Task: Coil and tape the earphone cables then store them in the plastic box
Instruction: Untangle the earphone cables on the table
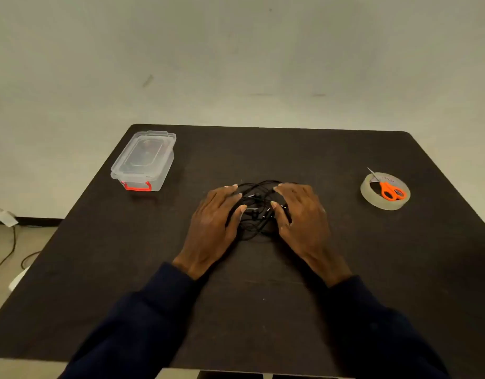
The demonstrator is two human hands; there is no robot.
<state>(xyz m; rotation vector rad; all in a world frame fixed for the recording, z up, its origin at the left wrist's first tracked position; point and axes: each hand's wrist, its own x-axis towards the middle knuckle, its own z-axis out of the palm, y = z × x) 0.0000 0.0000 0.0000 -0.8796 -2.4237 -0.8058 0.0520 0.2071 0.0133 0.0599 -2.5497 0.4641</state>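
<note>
While both dark sleeves (154, 324) come in from the near edge of the tabletop (263, 296), the left hand (216, 217) and right hand (301, 214) lie palm down, side by side, on the earphone cables (256, 212) in the middle. So no real grip on either side: fingers are pretty much straight and spread, just resting on the wires, with the thumbs pointing in toward each other over the pile. The cables themselves are one loose black tangle sitting between and under the hands, more of a roundish clump than anything, so I can't give it a long axis or a direction. Further back on the left is the plastic box (143, 160), clear, lid on, red latch (136, 186) on its near end, long side running near to far and leaning a bit right. Can't make out anything inside it. Well off to the right sits the tape roll (372, 199), lying flat, with orange-handled scissors (391, 191) laid across the top, blades pointing away and left.
</note>
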